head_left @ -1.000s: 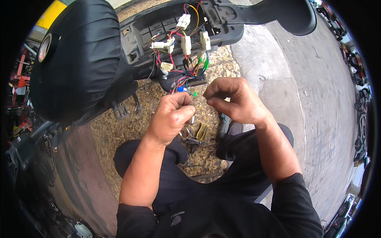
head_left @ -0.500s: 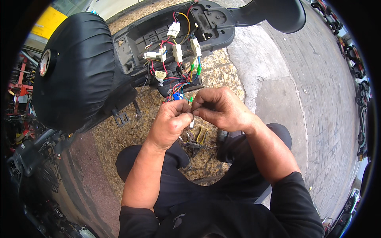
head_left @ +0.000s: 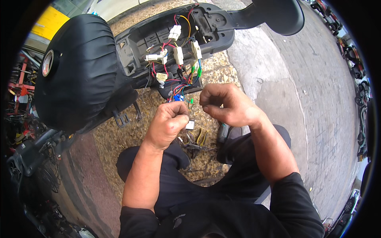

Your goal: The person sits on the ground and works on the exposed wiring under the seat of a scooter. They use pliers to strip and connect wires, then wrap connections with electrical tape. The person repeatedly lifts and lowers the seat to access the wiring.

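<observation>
Below the bundle of coloured wires [head_left: 180, 88], my left hand [head_left: 170, 123] is closed in a pinch; whatever lies between its fingertips is too small or hidden. My right hand [head_left: 230, 106], apart from it on the right, has curled fingers with thumb and forefinger close together, and I cannot make out anything in them. Just beyond the hands are a blue connector [head_left: 178, 97] and a green connector [head_left: 191, 101]. Several white plug connectors, one of them a white plug [head_left: 178, 56], hang on the wires over the open black scooter body [head_left: 145, 35].
A small white box [head_left: 190, 125] and yellow-handled pliers [head_left: 201, 138] lie on the speckled stone between my feet. A black scooter seat [head_left: 77, 71] with a roll of tape [head_left: 48, 63] stands at the left. Grey paving [head_left: 325, 99] stretches along the right.
My hands have drawn apart: the right moved a little to the right, the left slightly to the left. The white box shows more between them.
</observation>
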A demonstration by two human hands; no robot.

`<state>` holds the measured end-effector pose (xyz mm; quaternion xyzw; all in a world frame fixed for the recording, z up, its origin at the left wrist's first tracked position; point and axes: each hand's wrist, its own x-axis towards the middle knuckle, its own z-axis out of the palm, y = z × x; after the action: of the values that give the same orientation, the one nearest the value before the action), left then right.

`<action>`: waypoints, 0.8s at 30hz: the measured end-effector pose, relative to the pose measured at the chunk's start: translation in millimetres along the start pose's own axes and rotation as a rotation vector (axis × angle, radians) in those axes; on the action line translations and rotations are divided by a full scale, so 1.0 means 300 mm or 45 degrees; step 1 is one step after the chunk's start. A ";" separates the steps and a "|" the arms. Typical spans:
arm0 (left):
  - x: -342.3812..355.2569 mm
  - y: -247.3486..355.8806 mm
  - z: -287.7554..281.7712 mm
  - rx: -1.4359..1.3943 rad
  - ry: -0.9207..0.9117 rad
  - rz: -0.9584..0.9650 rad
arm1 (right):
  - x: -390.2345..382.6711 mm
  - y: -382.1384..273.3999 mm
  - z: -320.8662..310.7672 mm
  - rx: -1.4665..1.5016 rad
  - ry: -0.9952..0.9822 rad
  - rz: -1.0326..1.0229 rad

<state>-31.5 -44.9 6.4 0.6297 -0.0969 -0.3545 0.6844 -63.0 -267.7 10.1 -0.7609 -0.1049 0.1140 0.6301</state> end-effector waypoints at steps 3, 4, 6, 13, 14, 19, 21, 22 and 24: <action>0.000 0.002 -0.001 0.026 0.016 -0.008 | -0.009 -0.011 -0.017 0.019 0.072 -0.129; -0.001 0.000 0.000 0.038 0.023 -0.012 | -0.012 -0.013 -0.020 0.012 0.113 -0.183; -0.001 -0.002 0.000 -0.038 -0.005 -0.007 | -0.013 -0.011 -0.002 -0.100 0.108 -0.283; -0.006 0.005 0.001 0.004 -0.049 -0.052 | 0.008 0.004 0.053 -0.293 0.140 -0.393; -0.004 0.005 0.003 0.049 -0.047 -0.006 | 0.007 0.003 0.049 -0.294 0.131 -0.355; -0.001 -0.004 0.012 0.237 -0.028 0.163 | -0.003 0.001 0.038 -0.319 0.050 -0.090; -0.007 -0.002 0.008 0.167 -0.018 0.081 | 0.000 0.009 0.038 0.075 0.033 0.043; -0.010 0.001 0.005 0.134 -0.014 0.043 | 0.002 0.013 0.037 0.271 0.024 0.106; -0.010 0.003 0.003 -0.067 -0.017 -0.011 | 0.006 0.023 0.027 0.595 -0.036 0.053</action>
<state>-34.1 -43.9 8.3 0.6093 -0.0894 -0.3641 0.6987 -63.8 -260.9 1.9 -0.5948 -0.0688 0.1590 0.7850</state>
